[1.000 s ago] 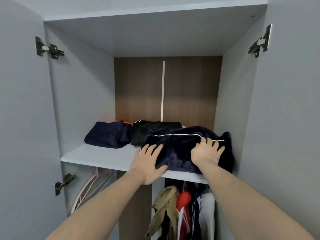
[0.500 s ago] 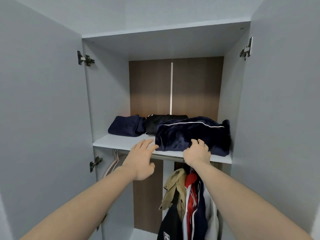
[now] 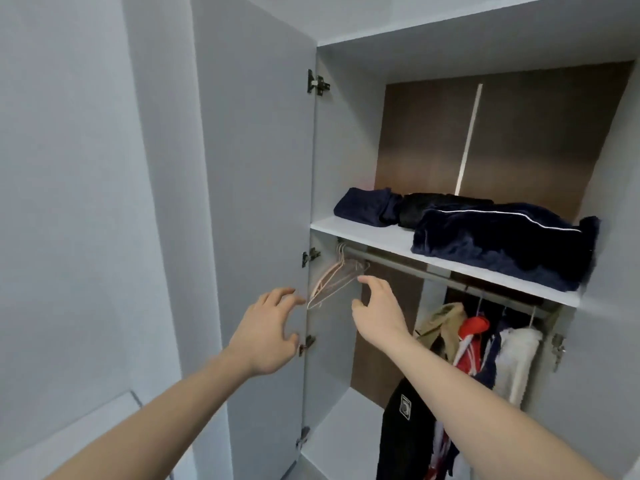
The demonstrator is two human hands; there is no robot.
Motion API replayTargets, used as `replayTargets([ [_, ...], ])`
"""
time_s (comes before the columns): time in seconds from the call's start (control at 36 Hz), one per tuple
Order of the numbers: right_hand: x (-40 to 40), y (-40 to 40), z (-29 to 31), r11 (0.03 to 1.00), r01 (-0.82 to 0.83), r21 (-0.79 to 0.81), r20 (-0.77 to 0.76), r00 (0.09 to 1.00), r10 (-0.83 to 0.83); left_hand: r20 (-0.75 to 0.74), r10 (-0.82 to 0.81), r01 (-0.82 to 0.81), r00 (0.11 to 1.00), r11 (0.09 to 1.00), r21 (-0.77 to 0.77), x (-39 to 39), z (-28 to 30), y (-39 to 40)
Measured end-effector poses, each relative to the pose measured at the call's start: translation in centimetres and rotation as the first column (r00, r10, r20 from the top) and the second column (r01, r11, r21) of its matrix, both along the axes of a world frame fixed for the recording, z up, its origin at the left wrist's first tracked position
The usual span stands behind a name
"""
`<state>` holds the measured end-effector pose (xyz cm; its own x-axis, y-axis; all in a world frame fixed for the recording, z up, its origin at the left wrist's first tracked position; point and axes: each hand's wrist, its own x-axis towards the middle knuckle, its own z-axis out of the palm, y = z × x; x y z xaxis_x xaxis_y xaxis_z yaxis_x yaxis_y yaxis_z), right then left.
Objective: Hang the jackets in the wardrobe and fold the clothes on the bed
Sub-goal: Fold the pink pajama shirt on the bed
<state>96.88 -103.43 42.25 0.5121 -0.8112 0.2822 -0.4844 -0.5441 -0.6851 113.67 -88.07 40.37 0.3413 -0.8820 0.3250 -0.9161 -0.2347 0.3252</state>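
While both arms reach toward the open wardrobe [image 3: 346,174], neither hand has hold of anything. The right hand [image 3: 377,308] has its fingers loosely curved and apart, just beside the empty pink hangers [image 3: 332,278] that hang at the left end of the rail [image 3: 433,273]. The left hand [image 3: 268,327] is spread with relaxed fingers in front of the edge of the open left door [image 3: 256,188]. Farther right on the rail hang jackets [image 3: 471,341] in tan, red, dark and white. Above the rail, the white shelf [image 3: 388,239] bears folded clothes: a dark blue piece with a white stripe [image 3: 498,244] at the front right, a black piece [image 3: 433,206] and another navy piece [image 3: 363,211] behind and to the left.
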Motion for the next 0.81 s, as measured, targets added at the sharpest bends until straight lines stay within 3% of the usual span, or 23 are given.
replayTargets([
  [0.17,3.5,7.1,-4.3,0.942,-0.328,0.075,0.038,0.944,0.326,-0.102,0.323,-0.321,0.941,0.947,0.031,-1.3,-4.6,11.8],
  [0.33,4.8,17.2,-9.0,0.761,-0.632,0.150,0.030,0.772,0.635,-0.176,0.588,-0.577,0.789,0.808,0.114,-6.5,-8.8,24.9],
  [0.53,4.1,32.1,-11.4,0.473,-0.861,0.187,0.016,0.485,0.875,-0.192,0.812,-0.803,0.551,0.579,0.140,-14.7,-10.6,40.5],
  [0.81,-1.2,58.8,-13.4,-0.012,-0.976,0.217,-0.015,-0.016,1.000,-0.219,0.973,-0.974,0.074,0.118,0.193,-31.2,-14.0,64.0],
])
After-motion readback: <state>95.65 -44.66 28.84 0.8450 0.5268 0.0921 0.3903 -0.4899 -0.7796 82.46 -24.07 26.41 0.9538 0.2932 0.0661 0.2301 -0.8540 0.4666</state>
